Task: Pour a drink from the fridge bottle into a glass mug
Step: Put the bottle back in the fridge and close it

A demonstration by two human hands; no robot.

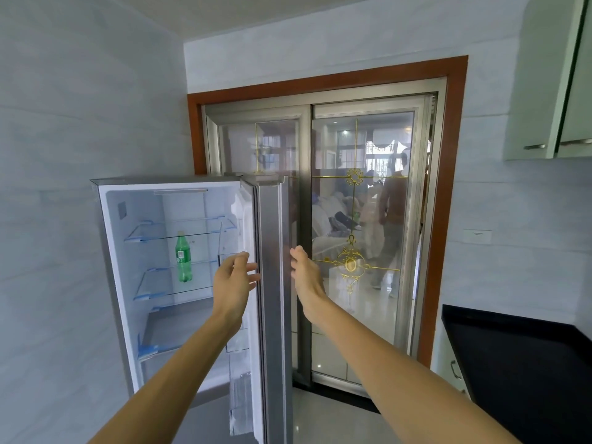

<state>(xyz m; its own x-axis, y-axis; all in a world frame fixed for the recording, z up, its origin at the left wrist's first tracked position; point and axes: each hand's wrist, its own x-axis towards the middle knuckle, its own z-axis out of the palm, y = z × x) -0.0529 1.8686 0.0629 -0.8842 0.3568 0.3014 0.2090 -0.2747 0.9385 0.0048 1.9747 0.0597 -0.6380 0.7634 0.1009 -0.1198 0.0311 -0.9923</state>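
Observation:
A green plastic bottle (pixel 183 258) stands upright on a glass shelf inside the open fridge (pixel 115 251). The fridge door (pixel 275 283) is swung out and seen edge-on in the middle of the view. My left hand (pixel 234 280) is at the inner side of the door's edge, fingers loosely spread and touching it. On the outer side of the door, my right hand (pixel 304 274) is raised with its fingers relaxed, holding nothing. No glass mug is in view.
Behind the fridge door is a glass sliding door (pixel 362 219) in a brown frame, with people visible beyond it. A black countertop (pixel 519 357) lies at the right, under a pale wall cabinet (pixel 551 91). The fridge shelves otherwise hold nothing visible.

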